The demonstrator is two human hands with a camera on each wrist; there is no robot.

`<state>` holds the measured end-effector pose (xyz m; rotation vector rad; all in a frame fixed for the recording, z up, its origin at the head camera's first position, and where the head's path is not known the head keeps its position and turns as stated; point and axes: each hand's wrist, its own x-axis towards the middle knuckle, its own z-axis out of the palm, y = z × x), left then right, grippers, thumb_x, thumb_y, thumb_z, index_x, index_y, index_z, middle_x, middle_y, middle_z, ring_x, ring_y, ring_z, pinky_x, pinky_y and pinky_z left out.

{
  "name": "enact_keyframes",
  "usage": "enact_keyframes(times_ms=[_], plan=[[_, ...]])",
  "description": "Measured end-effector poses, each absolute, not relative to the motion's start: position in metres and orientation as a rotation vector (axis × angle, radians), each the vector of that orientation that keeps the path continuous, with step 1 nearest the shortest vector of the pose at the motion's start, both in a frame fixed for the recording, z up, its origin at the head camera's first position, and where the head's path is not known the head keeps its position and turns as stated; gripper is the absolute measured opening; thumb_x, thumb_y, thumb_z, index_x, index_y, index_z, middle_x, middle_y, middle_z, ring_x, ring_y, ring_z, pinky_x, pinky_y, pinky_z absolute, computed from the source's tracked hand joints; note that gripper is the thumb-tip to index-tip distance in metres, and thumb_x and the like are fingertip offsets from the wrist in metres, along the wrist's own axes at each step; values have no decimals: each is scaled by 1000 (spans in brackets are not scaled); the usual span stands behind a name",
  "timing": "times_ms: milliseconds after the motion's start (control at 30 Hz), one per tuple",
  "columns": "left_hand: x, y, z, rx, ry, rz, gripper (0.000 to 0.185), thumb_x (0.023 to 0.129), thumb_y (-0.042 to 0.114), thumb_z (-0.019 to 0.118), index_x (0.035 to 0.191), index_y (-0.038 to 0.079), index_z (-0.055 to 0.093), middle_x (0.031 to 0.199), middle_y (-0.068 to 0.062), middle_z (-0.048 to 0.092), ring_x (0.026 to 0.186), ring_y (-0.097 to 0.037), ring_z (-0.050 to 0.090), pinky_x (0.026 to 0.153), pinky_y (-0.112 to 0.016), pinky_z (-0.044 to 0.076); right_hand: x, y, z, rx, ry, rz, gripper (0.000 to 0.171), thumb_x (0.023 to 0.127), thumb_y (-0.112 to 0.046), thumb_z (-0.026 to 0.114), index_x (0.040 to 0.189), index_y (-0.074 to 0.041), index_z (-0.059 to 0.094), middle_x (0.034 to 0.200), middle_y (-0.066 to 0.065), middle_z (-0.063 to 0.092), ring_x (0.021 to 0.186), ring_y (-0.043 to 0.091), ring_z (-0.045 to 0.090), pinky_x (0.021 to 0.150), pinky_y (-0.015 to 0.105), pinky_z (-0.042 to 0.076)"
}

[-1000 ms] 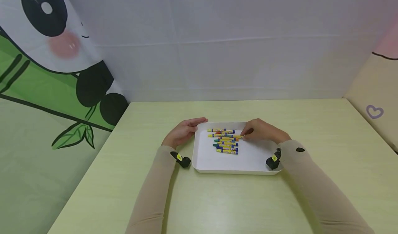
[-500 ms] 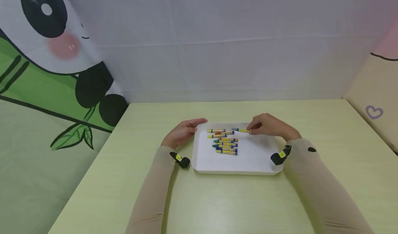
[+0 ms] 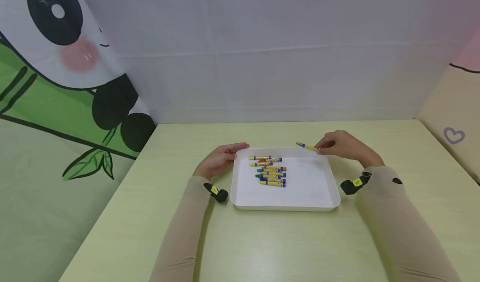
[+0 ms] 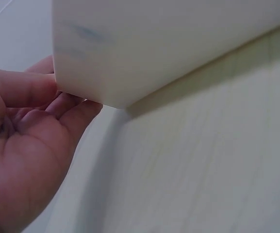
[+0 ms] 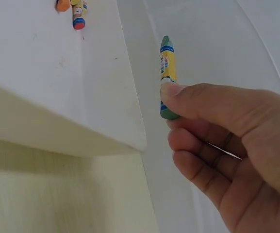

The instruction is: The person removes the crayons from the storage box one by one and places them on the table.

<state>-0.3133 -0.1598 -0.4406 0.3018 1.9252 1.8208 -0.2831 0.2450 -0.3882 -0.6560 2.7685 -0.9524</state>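
A white tray (image 3: 311, 186) lies on the pale green table, with several yellow-wrapped crayons (image 3: 271, 170) lined up in its left half. My right hand (image 3: 343, 145) hovers over the tray's far right corner and pinches a green-tipped crayon (image 3: 306, 146) (image 5: 167, 73) between thumb and fingers (image 5: 198, 102). The crayon points left, above the far rim. My left hand (image 3: 221, 157) rests against the tray's far left corner (image 4: 96, 63), fingers relaxed and lightly touching the wall.
A pale wall backs the table (image 3: 262, 240). A panda-and-bamboo banner (image 3: 67, 86) hangs on the left and a cream cushion with a heart (image 3: 451, 123) stands at the right. Black wrist cameras (image 3: 219, 194) sit beside the tray.
My right hand picked one crayon out of the group and lifted it up and to the right, past the tray's far rim. The left hand stayed at the corner.
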Motion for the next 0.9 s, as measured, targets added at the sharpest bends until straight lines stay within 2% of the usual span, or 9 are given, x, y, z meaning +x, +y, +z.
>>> enact_keyframes(times_ms=[200, 467, 733, 900], plan=[[-313, -162, -439, 306, 1932, 1810, 52, 97, -8, 34, 144, 11, 46, 151, -2, 42, 142, -22, 34, 115, -40, 30, -280, 265, -392, -573, 2793, -959, 23, 88, -27, 69, 106, -13, 74, 102, 2, 70, 92, 16, 61, 78, 31, 50], [-312, -161, -439, 268, 1936, 1808, 52, 97, -7, 35, 143, 14, 47, 150, 1, 44, 141, -19, 35, 115, -39, 31, -276, 288, -402, -509, 2799, -958, 25, 89, -27, 68, 106, -9, 74, 105, 8, 71, 92, 17, 60, 76, 31, 49], [-312, -161, -440, 251, 1938, 1805, 51, 97, -6, 36, 142, 15, 49, 149, 3, 45, 141, -17, 35, 115, -38, 31, -269, 306, -408, -444, 2805, -922, 30, 89, -33, 68, 107, -10, 74, 107, 9, 71, 90, 11, 58, 75, 27, 47], [-311, -160, -438, 270, 1936, 1802, 52, 97, -6, 35, 143, 14, 48, 150, 2, 44, 142, -18, 34, 116, -39, 29, -269, 312, -414, -447, 2791, -905, 29, 90, -31, 68, 107, -9, 74, 107, 10, 71, 92, 14, 59, 76, 29, 47]])
